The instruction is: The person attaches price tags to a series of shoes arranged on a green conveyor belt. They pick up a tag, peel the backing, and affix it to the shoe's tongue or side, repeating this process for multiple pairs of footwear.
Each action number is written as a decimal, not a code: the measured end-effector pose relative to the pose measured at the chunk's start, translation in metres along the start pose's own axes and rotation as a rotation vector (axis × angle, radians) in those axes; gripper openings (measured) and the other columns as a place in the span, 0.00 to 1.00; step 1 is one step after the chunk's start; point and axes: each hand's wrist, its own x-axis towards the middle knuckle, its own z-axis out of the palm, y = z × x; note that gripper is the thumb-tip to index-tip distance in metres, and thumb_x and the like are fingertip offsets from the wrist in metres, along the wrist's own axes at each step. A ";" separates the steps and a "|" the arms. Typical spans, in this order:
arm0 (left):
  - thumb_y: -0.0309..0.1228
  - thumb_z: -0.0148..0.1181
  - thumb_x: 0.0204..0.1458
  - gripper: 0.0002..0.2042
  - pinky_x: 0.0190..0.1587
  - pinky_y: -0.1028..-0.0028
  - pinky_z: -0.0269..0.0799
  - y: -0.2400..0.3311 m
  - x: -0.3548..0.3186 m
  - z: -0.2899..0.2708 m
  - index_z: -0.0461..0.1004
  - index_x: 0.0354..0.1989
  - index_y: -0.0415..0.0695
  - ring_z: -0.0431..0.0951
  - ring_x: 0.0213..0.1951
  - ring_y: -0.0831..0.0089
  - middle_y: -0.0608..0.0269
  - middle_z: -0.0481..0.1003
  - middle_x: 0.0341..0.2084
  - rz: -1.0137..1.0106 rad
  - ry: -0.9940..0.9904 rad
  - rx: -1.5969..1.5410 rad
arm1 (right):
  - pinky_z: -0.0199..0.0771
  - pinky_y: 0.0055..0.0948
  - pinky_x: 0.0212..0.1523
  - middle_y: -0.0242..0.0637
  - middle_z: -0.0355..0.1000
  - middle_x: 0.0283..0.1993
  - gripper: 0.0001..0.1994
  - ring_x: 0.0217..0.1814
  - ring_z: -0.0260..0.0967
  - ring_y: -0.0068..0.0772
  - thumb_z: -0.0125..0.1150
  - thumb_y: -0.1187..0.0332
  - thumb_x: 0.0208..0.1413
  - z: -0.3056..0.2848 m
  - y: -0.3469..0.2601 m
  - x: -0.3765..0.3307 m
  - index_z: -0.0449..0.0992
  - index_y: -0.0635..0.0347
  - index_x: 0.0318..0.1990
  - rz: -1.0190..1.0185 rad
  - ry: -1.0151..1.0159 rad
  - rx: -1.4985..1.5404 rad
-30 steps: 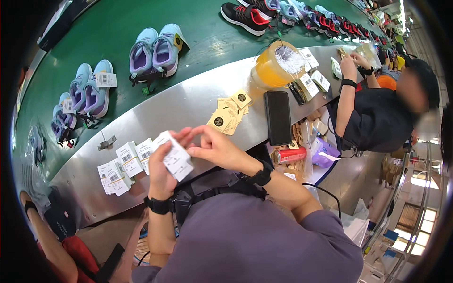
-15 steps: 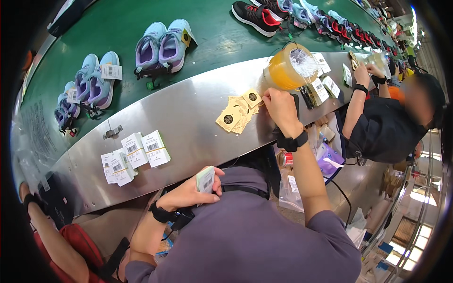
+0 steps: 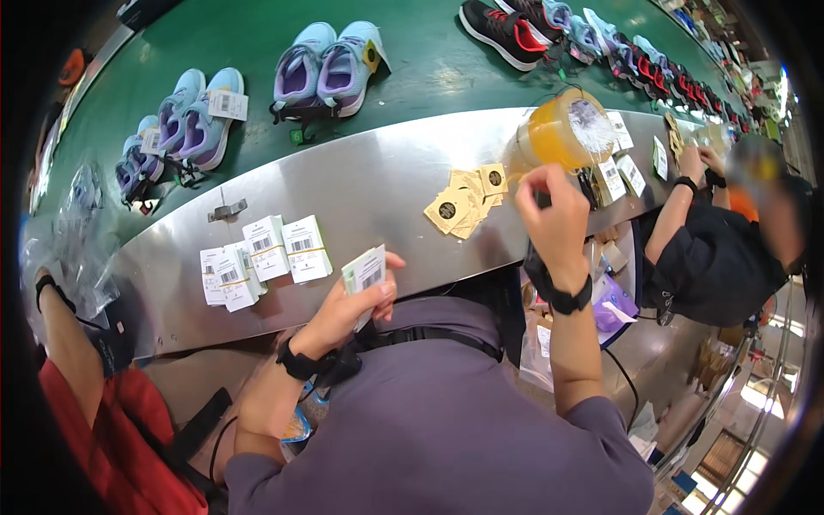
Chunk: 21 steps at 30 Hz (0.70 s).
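Inside the left hand [image 3: 348, 311], white tags [image 3: 367, 272] point roughly forward, lengthwise.

Can make out black barcodes and rows of fine print on the white tag bundles [image 3: 267, 246] toward the left end of the counter [image 3: 378, 163]. Can find another barcode on the clasped tags [image 3: 369, 271] in the left hand's fingers [image 3: 378, 296], at the counter's near edge. Shows round dark emblems with pale marks inside on the beige cards [image 3: 463, 206] farther right, between the near and far edges. Repeats a barcode on the white hang tag [image 3: 227, 105] of a pale blue shoe [image 3: 225, 79] beyond the far edge. Bears perhaps a single figure on the small green tag [image 3: 296, 136]. Too small to read any wording.
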 end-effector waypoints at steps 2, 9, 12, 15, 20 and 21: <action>0.29 0.62 0.47 0.16 0.39 0.75 0.70 0.005 0.008 0.005 0.65 0.43 0.43 0.68 0.28 0.80 0.63 0.70 0.28 0.073 0.040 0.174 | 0.73 0.26 0.32 0.39 0.72 0.26 0.05 0.28 0.74 0.31 0.60 0.80 0.47 -0.003 -0.027 -0.010 0.71 0.65 0.31 0.156 -0.208 0.265; 0.23 0.63 0.45 0.15 0.34 0.75 0.70 0.001 0.028 0.016 0.67 0.40 0.42 0.70 0.32 0.81 0.64 0.72 0.32 0.193 0.032 0.140 | 0.75 0.22 0.33 0.37 0.75 0.30 0.06 0.30 0.75 0.24 0.61 0.77 0.51 0.012 -0.073 -0.037 0.70 0.67 0.35 0.353 -0.623 0.761; 0.23 0.62 0.46 0.13 0.34 0.74 0.70 -0.002 0.026 0.015 0.67 0.39 0.41 0.71 0.32 0.79 0.64 0.72 0.31 0.131 0.064 -0.027 | 0.75 0.23 0.36 0.38 0.75 0.31 0.07 0.33 0.75 0.26 0.60 0.77 0.52 0.018 -0.067 -0.040 0.68 0.65 0.35 0.490 -0.646 0.867; 0.23 0.60 0.47 0.12 0.33 0.75 0.69 0.002 0.025 0.010 0.66 0.39 0.41 0.70 0.30 0.78 0.64 0.71 0.29 0.117 0.004 -0.197 | 0.73 0.26 0.42 0.40 0.73 0.34 0.07 0.39 0.73 0.29 0.57 0.77 0.54 0.028 -0.058 -0.044 0.64 0.62 0.35 0.655 -0.628 1.294; 0.23 0.56 0.48 0.16 0.33 0.78 0.64 0.006 0.022 0.015 0.66 0.47 0.40 0.66 0.28 0.79 0.67 0.67 0.25 0.212 -0.097 0.134 | 0.67 0.26 0.44 0.40 0.67 0.35 0.09 0.32 0.64 0.27 0.53 0.77 0.54 0.034 -0.034 -0.031 0.60 0.56 0.38 0.865 -0.610 2.038; 0.23 0.55 0.48 0.24 0.34 0.75 0.66 0.004 0.024 0.013 0.60 0.55 0.38 0.69 0.28 0.76 0.65 0.68 0.24 0.362 -0.142 0.499 | 0.67 0.22 0.40 0.38 0.68 0.35 0.11 0.28 0.58 0.22 0.52 0.77 0.54 0.032 -0.030 -0.027 0.61 0.58 0.44 0.875 -0.589 1.986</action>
